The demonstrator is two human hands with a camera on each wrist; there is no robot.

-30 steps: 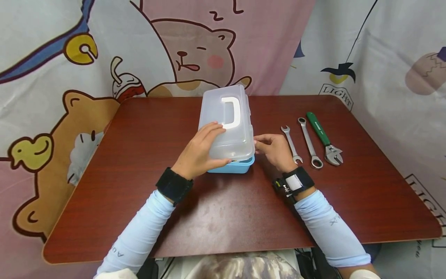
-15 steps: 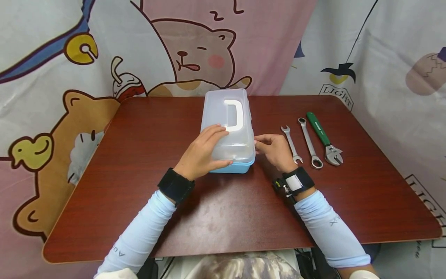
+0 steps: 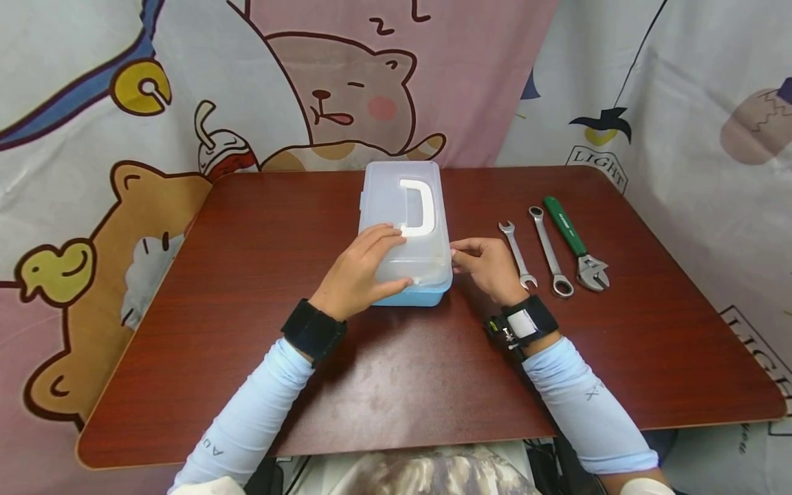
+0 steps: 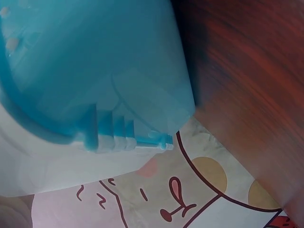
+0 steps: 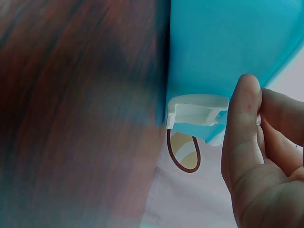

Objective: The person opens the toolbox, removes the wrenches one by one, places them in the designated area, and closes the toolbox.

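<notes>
A light-blue plastic storage box (image 3: 411, 298) stands at the table's middle, its frosted lid (image 3: 402, 182) lying down over it. A white carry handle (image 3: 425, 206) is set in the lid. My left hand (image 3: 361, 271) rests on the lid's near left part, fingers extended, thumb along the front edge. At the box's right side is my right hand (image 3: 489, 268), thumb and index finger brought together at the rim; exactly what part they pinch is partly hidden. Beyond the thumb, a white latch (image 5: 197, 111) hangs against the blue wall. The box's contents cannot be seen.
Right of the box lie a small open-end wrench (image 3: 518, 254), a ratcheting ring wrench (image 3: 551, 254) and a green-handled adjustable wrench (image 3: 575, 240). The brown table (image 3: 396, 385) backs onto a cartoon-printed curtain (image 3: 482, 82).
The lid has come down from slightly raised to lying on the box, its far end lowering toward me. My left hand has shifted slightly right with it; my right hand has stayed put.
</notes>
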